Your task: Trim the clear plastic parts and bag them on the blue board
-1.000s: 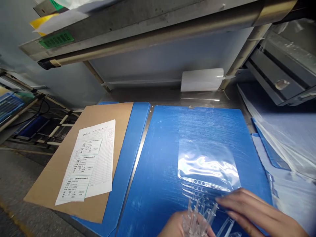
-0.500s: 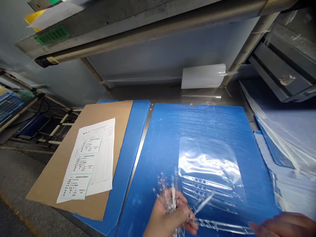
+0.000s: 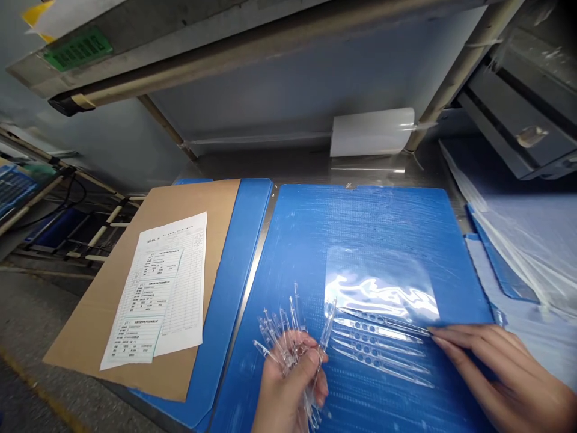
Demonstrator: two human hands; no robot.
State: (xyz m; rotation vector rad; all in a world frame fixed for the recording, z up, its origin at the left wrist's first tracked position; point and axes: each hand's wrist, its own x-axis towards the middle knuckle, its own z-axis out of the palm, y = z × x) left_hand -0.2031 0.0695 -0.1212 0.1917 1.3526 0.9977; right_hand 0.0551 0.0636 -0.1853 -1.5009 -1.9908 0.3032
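My left hand (image 3: 291,385) is closed around a bunch of slim clear plastic pieces (image 3: 279,331), whose tips fan out above and below the fingers. With thumb and fingertips, my right hand (image 3: 505,367) pinches the right end of a single clear plastic piece (image 3: 383,319). That piece is long, with pointed ends and round holes along its body. Several similar pieces (image 3: 378,361) lie in a row just below it. A shiny clear film sheet (image 3: 378,270) lies flat on the blue board (image 3: 302,240), at the upper edge of the row.
To the left, a printed paper sheet (image 3: 192,300) with labels lies on brown cardboard (image 3: 90,319). A white roll (image 3: 372,133) rests at the back under a shelf rail (image 3: 225,57). Grey drawers (image 3: 527,114) and plastic-wrapped blue sheets (image 3: 500,210) stand at the right.
My right hand has moved up and left, bringing one clear piece to the top of the row. My left hand has shifted slightly left with its bunch. The view has tilted a little.
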